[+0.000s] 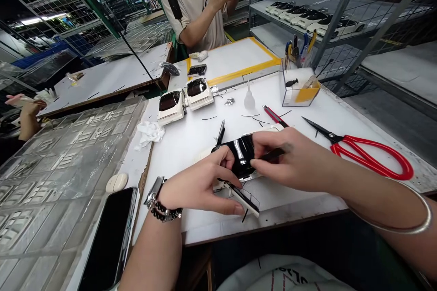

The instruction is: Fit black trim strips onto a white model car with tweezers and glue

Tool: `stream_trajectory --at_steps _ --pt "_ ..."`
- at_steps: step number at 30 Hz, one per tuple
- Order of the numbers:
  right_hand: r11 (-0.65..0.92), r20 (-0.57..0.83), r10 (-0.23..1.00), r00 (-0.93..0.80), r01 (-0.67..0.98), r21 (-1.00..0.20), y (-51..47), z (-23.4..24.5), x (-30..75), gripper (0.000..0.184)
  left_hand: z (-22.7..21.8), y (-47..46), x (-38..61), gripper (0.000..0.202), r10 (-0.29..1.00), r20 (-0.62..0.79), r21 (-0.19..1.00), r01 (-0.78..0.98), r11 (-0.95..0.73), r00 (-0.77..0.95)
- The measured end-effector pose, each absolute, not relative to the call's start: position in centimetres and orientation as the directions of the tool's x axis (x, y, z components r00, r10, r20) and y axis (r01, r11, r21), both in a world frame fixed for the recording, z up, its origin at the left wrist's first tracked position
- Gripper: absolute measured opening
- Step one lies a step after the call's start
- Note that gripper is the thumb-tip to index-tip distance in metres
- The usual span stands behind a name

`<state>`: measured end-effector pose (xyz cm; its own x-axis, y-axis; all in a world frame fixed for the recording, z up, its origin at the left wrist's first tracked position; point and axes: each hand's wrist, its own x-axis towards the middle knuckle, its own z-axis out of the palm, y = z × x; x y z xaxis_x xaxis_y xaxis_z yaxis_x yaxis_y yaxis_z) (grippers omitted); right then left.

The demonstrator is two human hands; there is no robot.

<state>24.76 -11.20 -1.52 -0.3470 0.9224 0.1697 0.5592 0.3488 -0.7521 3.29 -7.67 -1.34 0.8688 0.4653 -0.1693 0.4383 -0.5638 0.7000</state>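
While the unclenched left hand braces the model car, the right hand grips a dark tool; doors ajar, work looks unfinished.

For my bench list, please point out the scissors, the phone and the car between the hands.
Scissors (332, 136): head view, on the pivot.
Phone (108, 237): head view, on the screen.
Car (242, 153): head view, on the black top.
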Motion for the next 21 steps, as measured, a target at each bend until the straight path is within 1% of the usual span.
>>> stream_trajectory --at_steps 2,4,6,8,9,10,11,12,13,14,16,17,19,20,21 --pt "0.347 0.228 0.932 -0.282 0.513 -0.785 -11.9 -1.2 25.6 0.018 -1.3 -7.6 3.3 0.037 0.471 -0.181 0.692 0.452 -0.564 0.864" --pt "0.380 0.279 0.921 -0.271 0.472 -0.796 -12.9 -0.6 26.6 0.019 -1.2 -7.7 3.3 0.038 0.475 -0.195 0.689 0.465 -0.557 0.858" --pt "0.418 0.344 0.906 -0.248 0.388 -0.821 -13.8 0.4 27.6 0.013 -1.1 -7.8 3.3 0.038 0.479 -0.214 0.686 0.480 -0.547 0.851" --pt "0.462 0.448 0.886 -0.118 0.285 -0.840 -14.4 1.4 28.7 0.003 -1.0 -7.9 3.3 0.035 0.487 -0.221 0.672 0.493 -0.552 0.845" --pt "0.497 0.512 0.859 -0.009 0.257 -0.829 -14.3 1.9 29.2 0.008 -1.0 -8.0 3.3 0.033 0.493 -0.221 0.661 0.501 -0.559 0.841" --pt "0.533 0.575 0.811 0.107 0.269 -0.802 -14.0 2.2 29.8 0.014 -0.9 -8.1 3.3 0.031 0.501 -0.224 0.646 0.512 -0.566 0.836" --pt "0.560 0.635 0.747 0.196 0.328 -0.760 -13.3 2.3 30.5 0.019 -0.9 -8.2 3.3 0.029 0.507 -0.226 0.633 0.521 -0.573 0.832" --pt "0.561 0.689 0.680 0.249 0.428 -0.708 -12.3 2.3 31.3 0.021 -0.9 -8.3 3.2 0.028 0.511 -0.229 0.623 0.528 -0.577 0.829" --pt "0.528 0.736 0.621 0.269 0.550 -0.647 -11.0 2.1 32.3 0.021 -0.9 -8.3 3.2 0.027 0.510 -0.231 0.618 0.530 -0.581 0.829" --pt "0.468 0.760 0.611 0.224 0.672 -0.574 -9.6 1.7 33.4 0.020 -0.8 -8.3 3.2 0.028 0.508 -0.225 0.616 0.525 -0.587 0.832" --pt "0.294 0.743 0.641 0.193 0.832 -0.470 -6.5 0.5 35.9 0.017 -0.9 -8.3 3.1 0.029 0.498 -0.196 0.621 0.500 -0.603 0.845" --pt "0.198 0.706 0.685 0.181 0.886 -0.419 -5.1 -0.2 37.2 0.017 -1.0 -8.3 3.0 0.031 0.493 -0.172 0.628 0.481 -0.612 0.853" --pt "0.008 0.604 0.774 0.190 0.951 -0.309 -2.9 -1.7 39.5 0.026 -1.4 -8.3 2.9 0.034 0.484 -0.111 0.647 0.433 -0.628 0.868" --pt "-0.033 0.565 0.806 0.175 0.967 -0.252 -2.1 -2.2 40.4 0.027 -1.7 -8.3 2.8 0.036 0.476 -0.074 0.660 0.400 -0.635 0.876" --pt "-0.025 0.539 0.830 0.144 0.975 -0.222 -1.6 -2.7 41.1 0.022 -2.0 -8.3 2.8 0.037 0.468 -0.033 0.674 0.365 -0.643 0.883"
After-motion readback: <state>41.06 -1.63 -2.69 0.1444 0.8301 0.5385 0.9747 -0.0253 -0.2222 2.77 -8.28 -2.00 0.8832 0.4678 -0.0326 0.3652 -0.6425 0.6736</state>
